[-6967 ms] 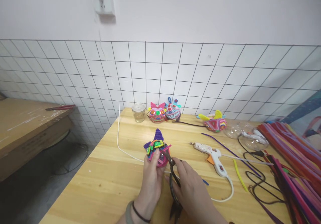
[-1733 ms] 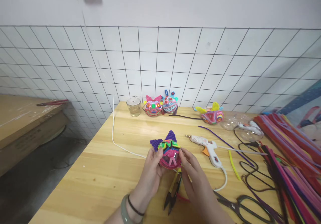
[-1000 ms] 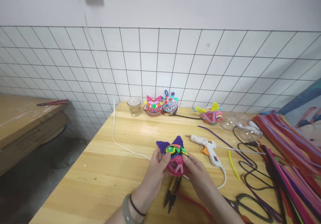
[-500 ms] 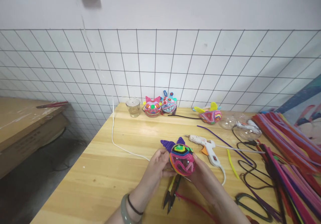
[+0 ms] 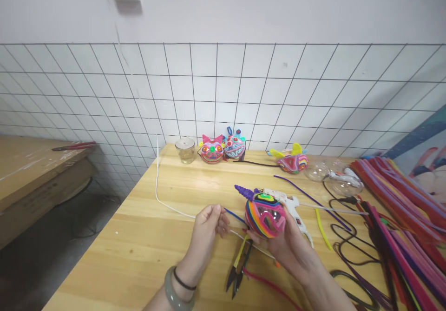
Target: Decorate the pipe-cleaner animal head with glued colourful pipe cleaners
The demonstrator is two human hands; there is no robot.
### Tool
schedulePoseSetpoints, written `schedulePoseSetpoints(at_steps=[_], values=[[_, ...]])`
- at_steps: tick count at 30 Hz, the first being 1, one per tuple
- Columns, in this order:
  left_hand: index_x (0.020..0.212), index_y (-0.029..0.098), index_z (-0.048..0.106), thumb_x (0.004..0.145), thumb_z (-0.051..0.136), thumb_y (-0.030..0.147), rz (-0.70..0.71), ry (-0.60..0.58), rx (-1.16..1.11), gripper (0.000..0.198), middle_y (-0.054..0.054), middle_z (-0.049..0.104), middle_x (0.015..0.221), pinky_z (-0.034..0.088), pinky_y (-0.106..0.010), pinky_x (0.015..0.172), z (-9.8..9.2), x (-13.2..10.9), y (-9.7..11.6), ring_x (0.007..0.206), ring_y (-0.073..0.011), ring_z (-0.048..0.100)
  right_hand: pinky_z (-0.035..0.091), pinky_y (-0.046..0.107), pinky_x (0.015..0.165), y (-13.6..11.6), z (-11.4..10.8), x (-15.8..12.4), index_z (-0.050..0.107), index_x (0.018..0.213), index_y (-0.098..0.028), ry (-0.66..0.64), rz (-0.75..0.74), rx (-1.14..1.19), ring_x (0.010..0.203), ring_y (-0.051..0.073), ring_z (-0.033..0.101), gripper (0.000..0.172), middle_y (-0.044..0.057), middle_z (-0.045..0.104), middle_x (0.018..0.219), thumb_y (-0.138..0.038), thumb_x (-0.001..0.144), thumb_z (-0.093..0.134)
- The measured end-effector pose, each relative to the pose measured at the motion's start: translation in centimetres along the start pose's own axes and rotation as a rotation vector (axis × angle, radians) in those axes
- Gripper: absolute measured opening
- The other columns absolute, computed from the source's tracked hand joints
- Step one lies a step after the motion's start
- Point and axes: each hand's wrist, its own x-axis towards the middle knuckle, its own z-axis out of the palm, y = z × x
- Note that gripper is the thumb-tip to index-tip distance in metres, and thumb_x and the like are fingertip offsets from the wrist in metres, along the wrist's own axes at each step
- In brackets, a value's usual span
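Note:
My right hand (image 5: 291, 248) holds a clear ball (image 5: 266, 213) wrapped in rainbow, pink and black pipe cleaners, with a purple spiral horn pointing up and left. A blue pipe cleaner (image 5: 234, 215) runs from the ball's left side to my left hand (image 5: 211, 220), whose thumb and fingers are pinched at its end. Below the ball lie thread snips (image 5: 239, 267) with a yellow and black handle, blades toward me. Behind the ball and right hand, a white glue gun (image 5: 296, 208) is partly hidden. A pink pipe cleaner (image 5: 272, 285) lies by the snips.
Along the wall stand a glass cup (image 5: 185, 150), two decorated balls (image 5: 212, 149) and a winged one (image 5: 293, 162). Clear balls (image 5: 343, 183), a black cable (image 5: 351, 236), scissors handles (image 5: 353, 290) and pipe cleaner bundles (image 5: 418, 255) fill the right side. A white cord (image 5: 156, 181) crosses the left.
The ball has moved right and turned, now held by my right hand alone. My left hand has come off it to the left, and the blue pipe cleaner now shows between them.

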Motion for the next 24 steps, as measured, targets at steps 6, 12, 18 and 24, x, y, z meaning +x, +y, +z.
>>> schedulePoseSetpoints(at_steps=[6,12,18,24], values=[[0.053,0.015,0.06,0.059,0.079,0.049,0.094,-0.035,0.101,0.04,-0.001,0.06,0.044,0.036,-0.02,0.041,0.2,-0.1,0.4,0.039,-0.009,0.048,0.044,0.043,0.097,0.0,0.9,0.3,0.071,0.104,-0.026,0.025,0.061,0.042,0.103,0.024,0.066,0.051,0.007,0.073,0.108,-0.065,0.085,0.045],[0.053,0.016,0.058,0.058,0.079,0.05,0.08,-0.036,0.099,0.04,-0.001,0.058,0.041,0.034,-0.021,0.041,0.1,-0.1,0.2,0.037,-0.0092,0.047,0.047,0.044,0.094,0.0,1.4,1.0,0.072,0.102,-0.026,0.008,0.042,0.005,0.097,0.024,0.069,0.047,0.007,0.075,0.104,-0.062,0.086,0.046],[0.06,0.016,0.06,0.053,0.083,0.044,0.095,-0.044,0.083,0.038,0.002,0.058,0.046,0.037,-0.021,0.043,0.4,-0.2,0.0,0.041,-0.0085,0.048,0.046,0.045,0.095,0.7,1.1,1.3,0.071,0.105,-0.029,0.021,-0.031,-0.001,0.102,0.024,0.066,0.04,0.004,0.073,0.109,-0.058,0.087,0.049],[0.075,0.017,0.056,0.063,0.075,0.053,-0.042,-0.211,0.027,0.043,0.002,0.06,0.051,0.037,-0.02,0.039,0.7,-0.7,-1.1,0.04,-0.009,0.05,0.042,0.048,0.097,1.8,0.7,1.1,0.07,0.109,-0.021,0.025,-0.083,-0.087,0.106,0.028,0.063,0.048,0.01,0.071,0.112,-0.059,0.083,0.056]])
